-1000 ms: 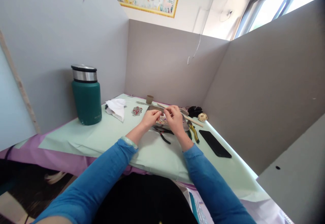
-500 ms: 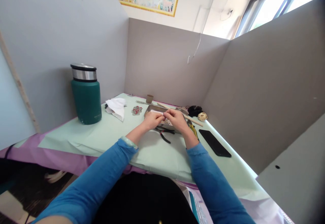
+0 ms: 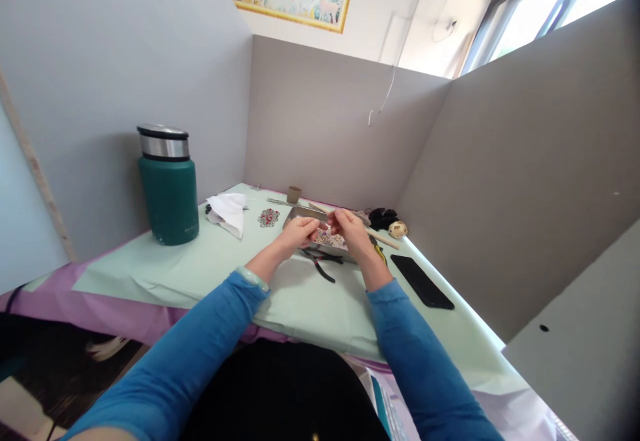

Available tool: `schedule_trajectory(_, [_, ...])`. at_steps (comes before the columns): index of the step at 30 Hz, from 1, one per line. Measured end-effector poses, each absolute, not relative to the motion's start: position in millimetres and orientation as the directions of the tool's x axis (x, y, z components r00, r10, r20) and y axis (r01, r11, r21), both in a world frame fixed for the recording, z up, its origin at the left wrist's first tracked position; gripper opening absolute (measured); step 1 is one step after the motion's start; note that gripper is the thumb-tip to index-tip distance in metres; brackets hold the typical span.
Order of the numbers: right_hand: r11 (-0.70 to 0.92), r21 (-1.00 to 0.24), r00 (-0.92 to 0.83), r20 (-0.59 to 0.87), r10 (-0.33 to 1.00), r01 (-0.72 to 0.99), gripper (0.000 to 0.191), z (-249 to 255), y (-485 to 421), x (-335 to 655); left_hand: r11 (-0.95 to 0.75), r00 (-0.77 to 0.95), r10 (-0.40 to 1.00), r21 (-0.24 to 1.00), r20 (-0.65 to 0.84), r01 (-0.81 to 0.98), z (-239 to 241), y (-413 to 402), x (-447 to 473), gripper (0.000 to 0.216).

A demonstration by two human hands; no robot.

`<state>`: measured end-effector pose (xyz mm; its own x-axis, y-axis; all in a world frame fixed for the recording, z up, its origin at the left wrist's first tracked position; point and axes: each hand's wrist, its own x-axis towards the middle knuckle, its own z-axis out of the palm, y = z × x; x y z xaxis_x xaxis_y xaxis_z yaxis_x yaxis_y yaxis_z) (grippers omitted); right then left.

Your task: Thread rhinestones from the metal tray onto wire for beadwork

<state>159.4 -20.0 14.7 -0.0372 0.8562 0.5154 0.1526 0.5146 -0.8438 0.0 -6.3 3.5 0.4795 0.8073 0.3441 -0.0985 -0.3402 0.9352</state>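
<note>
Over a metal tray [image 3: 299, 213] of small mixed beads or parts [image 3: 331, 236], both of my hands are raised, a small gap between them. My left hand [image 3: 299, 231] is closed in a pinch at the tray's left side; whatever it grips is too small to name. My right hand [image 3: 350, 230] has its thumb and fingers curled together above the tray's right part, and their contents cannot be made out. In front of the tray lie pliers with dark and red handles [image 3: 325, 271]. Left of it is a cluster of red and silver beaded pieces [image 3: 269, 217].
A green flask [image 3: 170, 194] stands at left beside a crumpled white tissue [image 3: 227, 214]. Yellow-handled pliers [image 3: 381, 254], a black phone [image 3: 423, 281], a wooden stick [image 3: 383, 237] and a round spotted object [image 3: 398, 229] lie at right. Behind the tray stands a small brown cup [image 3: 294, 194].
My hands, fingertips together half a second ago, have drawn slightly apart, the left moving left and the right lifting a little. More of the tray's contents shows between them.
</note>
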Motion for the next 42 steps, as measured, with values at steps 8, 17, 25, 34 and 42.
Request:
schedule_trajectory(8, [0.615, -0.722, -0.184, 0.589, 0.787, 0.316, 0.022, 15.9, -27.9, 154.8, -0.038, 0.635, 0.721, 0.931, 0.277, -0.364, 0.4, -4.6, -4.7, 0.023])
schedule_trajectory(17, [0.593, -0.701, -0.194, 0.568, 0.8, 0.396, 0.018, 15.6, -28.6, 153.5, 0.083, 0.664, 0.725, 0.934, 0.181, -0.346, 2.5, -6.3, -3.2, 0.019])
schedule_trajectory(25, [0.524, -0.745, -0.097, 0.536, 0.838, 0.413, 0.017, 14.7, -26.4, 155.5, 0.136, 0.699, 0.703, 0.942, 0.127, -0.308, 0.9, -1.3, -5.4, 0.026])
schedule_trajectory(34, [0.553, -0.743, -0.127, 0.55, 0.825, 0.378, 0.021, 13.5, -26.0, 154.9, -0.007, 0.66, 0.723, 0.957, 0.205, -0.29, -0.8, -4.0, -2.9, 0.02])
schedule_trajectory(42, [0.525, -0.747, -0.12, 0.527, 0.842, 0.408, 0.017, 9.9, -26.2, 150.7, -0.409, 0.519, 0.796, 0.909, 0.311, 0.083, -1.0, -5.2, 0.6, 0.028])
